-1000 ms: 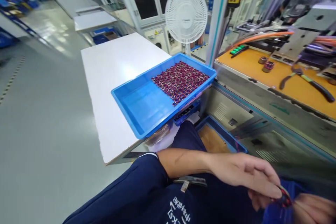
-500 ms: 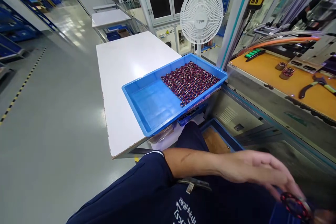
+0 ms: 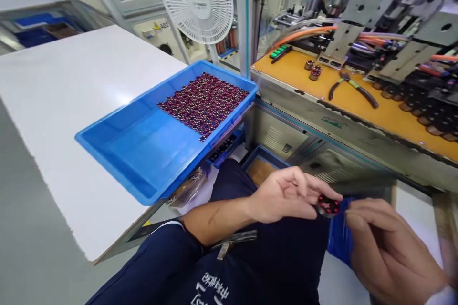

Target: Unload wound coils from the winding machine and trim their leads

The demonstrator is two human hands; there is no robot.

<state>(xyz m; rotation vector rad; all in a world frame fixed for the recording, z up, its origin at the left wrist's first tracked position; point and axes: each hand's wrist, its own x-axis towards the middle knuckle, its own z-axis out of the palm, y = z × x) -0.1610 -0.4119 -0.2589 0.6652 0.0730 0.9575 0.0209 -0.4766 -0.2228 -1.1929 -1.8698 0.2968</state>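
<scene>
My left hand (image 3: 282, 195) is closed at the fingertips on a small ring-shaped motor stator (image 3: 327, 205), black with red segments round its face. It is held over my lap. Just to the right of it, my right hand (image 3: 390, 243) has thumb and fingers pinched together near the stator, slightly blurred. Whatever sits in that pinch is too small or hidden to name. On the white table, a blue tray (image 3: 143, 145) carries a dense layer of similar red-and-black stators (image 3: 214, 102) in its far right part.
Cutting pliers (image 3: 352, 88) and two stators (image 3: 315, 71) lie on the machine's orange bench (image 3: 293, 74). A row of dark cylindrical parts (image 3: 422, 109) stands further right. A white fan (image 3: 198, 2) rises behind the tray. Low beside my knee is a blue bin (image 3: 286, 162).
My view has turned right, bringing more of the bench into sight. My left hand has raised the stator from the lower right corner, and my right hand has come fully into view beside it.
</scene>
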